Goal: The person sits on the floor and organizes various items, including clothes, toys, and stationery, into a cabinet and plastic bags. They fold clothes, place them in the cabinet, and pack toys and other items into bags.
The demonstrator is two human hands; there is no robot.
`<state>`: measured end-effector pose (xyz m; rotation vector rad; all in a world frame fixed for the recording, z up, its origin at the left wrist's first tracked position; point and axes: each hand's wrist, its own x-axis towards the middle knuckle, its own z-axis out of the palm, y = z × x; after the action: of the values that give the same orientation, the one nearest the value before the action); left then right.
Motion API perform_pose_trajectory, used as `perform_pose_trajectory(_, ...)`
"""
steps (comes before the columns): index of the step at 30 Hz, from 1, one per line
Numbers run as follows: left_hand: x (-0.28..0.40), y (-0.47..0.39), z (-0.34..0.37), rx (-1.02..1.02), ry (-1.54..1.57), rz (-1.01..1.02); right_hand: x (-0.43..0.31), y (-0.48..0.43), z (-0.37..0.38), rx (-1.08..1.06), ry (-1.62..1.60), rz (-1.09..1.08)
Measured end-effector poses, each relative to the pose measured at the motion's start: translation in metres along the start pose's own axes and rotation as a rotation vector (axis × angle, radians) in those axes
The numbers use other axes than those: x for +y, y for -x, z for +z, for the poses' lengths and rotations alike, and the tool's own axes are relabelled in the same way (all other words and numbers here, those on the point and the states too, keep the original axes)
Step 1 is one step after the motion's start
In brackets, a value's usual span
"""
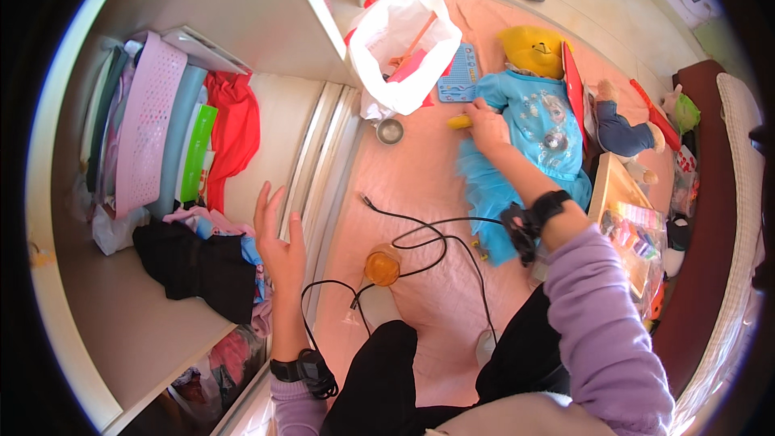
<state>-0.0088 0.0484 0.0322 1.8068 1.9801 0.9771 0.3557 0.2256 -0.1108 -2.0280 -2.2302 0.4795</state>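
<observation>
My right hand (488, 128) grips a small yellow object (460, 122), whose far side is hidden by the fingers. That hand is over the left edge of a light-blue child's dress (533, 115) with a printed front and tulle skirt. A yellow plush bear's head (536, 51) shows above the dress collar. Beyond the fingers lies a blue plastic board (460, 72) with a gridded surface. My left hand (281, 248) is raised before the cabinet's sliding-door track, fingers apart and holding nothing. A small metal bowl (390, 131) sits on the pink sheet, left of my right hand.
An open white plastic bag (372, 57) contains red and pink items. Black cables (445, 242) loop across the pink sheet (369, 175) near an amber-coloured round container (382, 265). At left, cabinet shelves carry a pink perforated basket (148, 127) and black cloth (200, 266). A wooden box (611, 181) stands right.
</observation>
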Motion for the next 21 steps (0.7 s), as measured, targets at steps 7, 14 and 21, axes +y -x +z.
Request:
perform_pose_trajectory(7, 0.002, 0.011, 0.016, -0.108, 0.279, -0.126, 0.02, 0.044, -0.085, 0.178, -0.436, -0.328)
perform_pose_trajectory(14, 0.009, 0.008, 0.039, -0.25, 0.366, -0.09, 0.035, 0.056, -0.118, -0.258, -0.734, -0.146)
perform_pose_trajectory(21, -0.007, 0.01, 0.038, -0.31, 0.457, -0.19, 0.15, 0.093, -0.213, 0.13, -0.88, -0.051)
